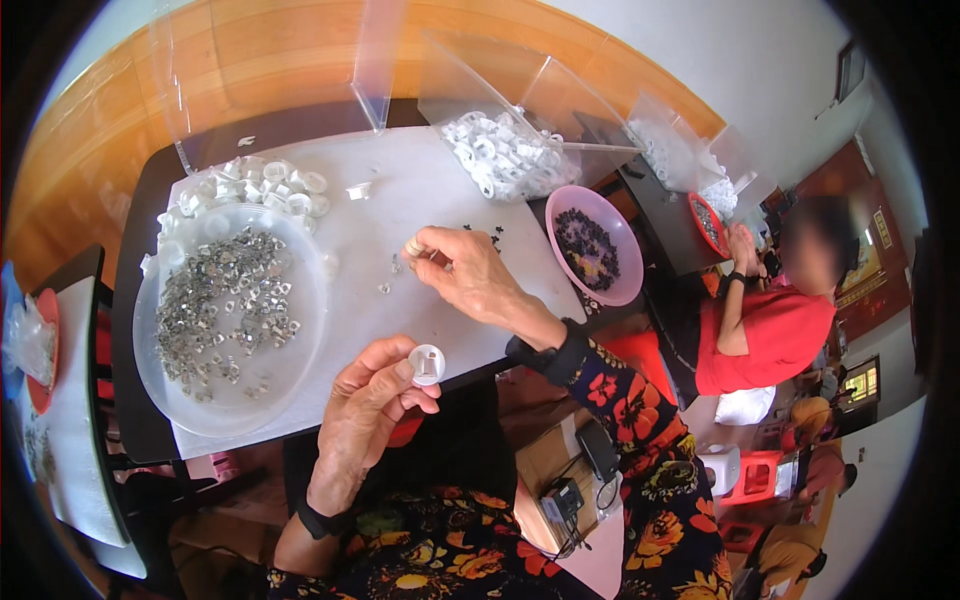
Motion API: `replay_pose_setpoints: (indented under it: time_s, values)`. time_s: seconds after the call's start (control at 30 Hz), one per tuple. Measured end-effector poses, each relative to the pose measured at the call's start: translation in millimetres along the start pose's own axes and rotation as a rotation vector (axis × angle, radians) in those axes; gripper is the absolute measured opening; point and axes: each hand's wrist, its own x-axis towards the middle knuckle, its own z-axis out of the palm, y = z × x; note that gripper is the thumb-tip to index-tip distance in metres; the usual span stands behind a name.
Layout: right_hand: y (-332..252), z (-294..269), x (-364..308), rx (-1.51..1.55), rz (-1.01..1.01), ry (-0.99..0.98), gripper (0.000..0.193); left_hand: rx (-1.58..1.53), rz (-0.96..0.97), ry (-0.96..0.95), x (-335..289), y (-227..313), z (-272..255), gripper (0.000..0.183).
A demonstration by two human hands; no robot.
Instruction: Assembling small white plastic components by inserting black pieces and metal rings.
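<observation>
My left hand (366, 408) pinches a round white plastic cap (427, 365) with a rectangular slot in its middle, held just off the table's front edge. Over the white table sheet (370, 330), my right hand (478, 275) has thumb and forefinger pressed together. Whatever sits between those fingertips is too small to make out. Loose small metal clips (384, 288) lie just below them, and little black pieces (495, 238) lie beyond the knuckles. To the left, a wide translucent tray (285, 375) contains a heap of small metal clips (215, 300).
Behind the tray are piled white caps (255, 185); one single cap (358, 190) stands apart. A pink bowl (622, 232) of black pieces sits at the right edge, near a clear box of white rings (500, 155). A person in red (765, 335) works farther right.
</observation>
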Motion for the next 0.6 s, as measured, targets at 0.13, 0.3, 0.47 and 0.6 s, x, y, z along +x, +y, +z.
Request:
replay_pose_setpoints:
  time_s: [0.13, 0.3, 0.47, 0.6]
  values:
    - [-3.3, -0.7, 16.6, -0.087, 0.113, -0.102, 0.012, -0.017, 0.015, -0.006, -0.7, 0.1, -1.2, 0.023]
    - [5.8, 1.3, 24.8, -0.174, -0.005, -0.146, 0.010, -0.050, 0.002, -0.021, 0.6, 0.6, -0.6, 0.023]
    - [-8.1, -0.6, 13.2, -0.048, 0.163, -0.062, 0.009, -0.040, 0.026, 0.003, 0.8, -0.9, -3.3, 0.023]
    - [-21.9, -14.5, -9.9, 0.223, 0.284, -0.061, 0.009, -0.053, 0.065, 0.004, 2.1, -1.4, -1.5, 0.026]
